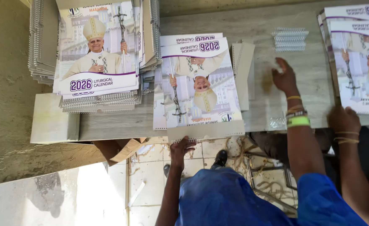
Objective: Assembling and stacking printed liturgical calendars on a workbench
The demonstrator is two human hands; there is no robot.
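Our left hand (181, 149) pinches the unbound printed paper calendar (199, 90) at the wooden worktop's (260, 29) near edge; our right hand (284, 77), spread and empty, lies flat below the white wire binding coils (290, 39).

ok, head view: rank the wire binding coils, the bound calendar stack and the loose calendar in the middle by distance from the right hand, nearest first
From the right hand:
1. Wire binding coils, just above it on the table.
2. Loose calendar, at the table's middle, to its left, with the left hand at its near edge.
3. Bound calendar stack, far left.
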